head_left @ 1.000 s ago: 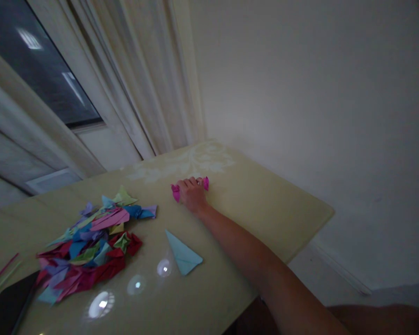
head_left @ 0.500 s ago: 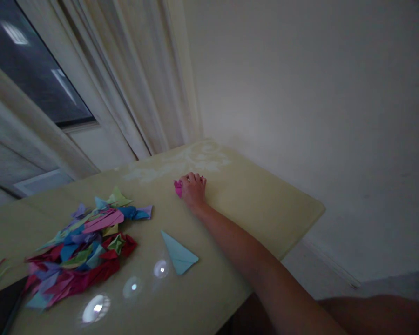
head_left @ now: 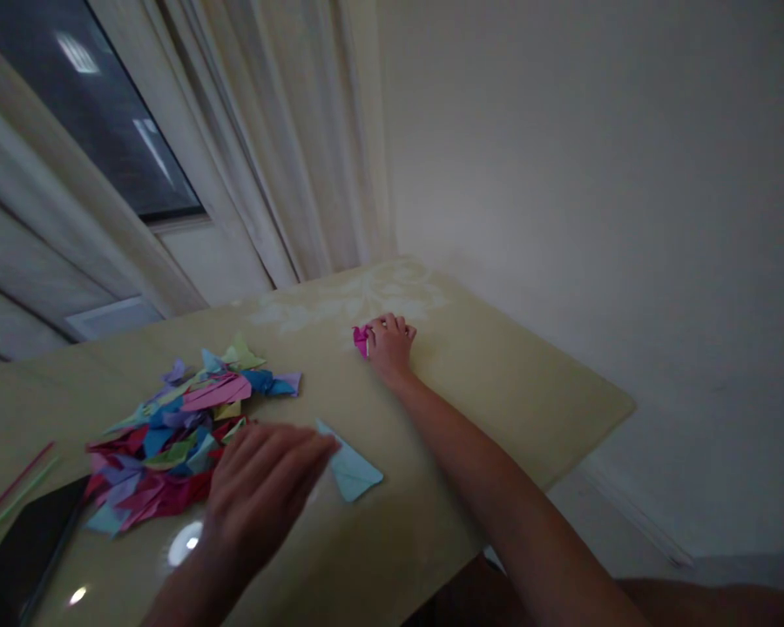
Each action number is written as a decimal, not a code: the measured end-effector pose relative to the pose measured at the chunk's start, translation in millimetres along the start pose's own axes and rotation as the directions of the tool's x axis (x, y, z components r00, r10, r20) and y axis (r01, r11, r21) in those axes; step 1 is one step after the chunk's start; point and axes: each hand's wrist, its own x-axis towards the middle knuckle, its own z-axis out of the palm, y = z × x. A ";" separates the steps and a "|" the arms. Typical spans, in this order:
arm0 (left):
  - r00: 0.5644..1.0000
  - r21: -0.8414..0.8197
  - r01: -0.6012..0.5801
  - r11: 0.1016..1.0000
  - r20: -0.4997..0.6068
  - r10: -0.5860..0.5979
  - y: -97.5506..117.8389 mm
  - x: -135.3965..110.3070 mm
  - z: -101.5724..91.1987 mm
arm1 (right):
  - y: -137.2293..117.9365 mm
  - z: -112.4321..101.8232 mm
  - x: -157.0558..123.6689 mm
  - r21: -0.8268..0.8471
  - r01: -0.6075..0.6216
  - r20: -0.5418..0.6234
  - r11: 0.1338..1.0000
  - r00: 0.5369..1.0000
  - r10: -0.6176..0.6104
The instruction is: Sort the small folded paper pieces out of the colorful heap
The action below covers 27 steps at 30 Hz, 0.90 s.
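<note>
My right hand (head_left: 390,347) is stretched out to the far part of the table, palm down, its fingers curled over a bright pink folded paper piece (head_left: 361,340). Most of what lies beneath that palm is hidden. Closer to me, my left hand (head_left: 261,488) hovers above the table, slightly blurred, with its fingers stretched forward side by side. Its fingertips overlap the edge of a light blue folded paper triangle (head_left: 356,473) in the view; whether they touch it I cannot tell. I see nothing held in the left hand.
To the left lies a heap of colourful folded papers (head_left: 170,444). A black flat device (head_left: 32,549) and two thin sticks, one pink (head_left: 14,486) and one green (head_left: 19,501), are at the left edge. Curtains (head_left: 300,131) and a wall (head_left: 562,218) border the table (head_left: 529,383).
My left hand has come into view from below, over the table beside the heap. The view has shifted, so things sit farther right. My right hand stays at the pink paper.
</note>
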 end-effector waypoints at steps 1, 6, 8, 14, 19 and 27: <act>0.997 0.086 0.062 0.994 0.031 -0.064 -14.1 7.8 12.1 | 0.1 0.9 0.0 -0.003 0.004 0.006 1.000 1.000 -0.004; 0.938 0.372 0.272 0.887 0.104 -0.331 -64.1 6.1 56.6 | 1.9 5.6 -2.0 -0.012 0.014 0.018 1.000 1.000 -0.014; 0.924 0.385 0.285 0.878 0.134 -0.359 -68.2 -2.5 60.9 | 1.5 5.1 -2.4 -0.006 0.010 0.010 1.000 1.000 -0.010; 0.917 0.444 0.238 0.864 0.191 -0.351 -58.9 -3.7 53.5 | -16.4 -25.0 5.0 0.152 0.039 -0.124 0.988 0.992 -0.020; 0.915 0.475 0.239 0.847 0.183 -0.361 -52.0 -1.4 52.7 | -35.3 -66.7 -27.1 0.357 0.202 0.316 0.912 0.893 -0.321; 0.844 0.625 0.396 0.673 0.041 -0.535 -43.1 1.3 50.0 | -44.3 -68.9 -97.8 0.410 0.245 0.648 0.879 0.600 -0.469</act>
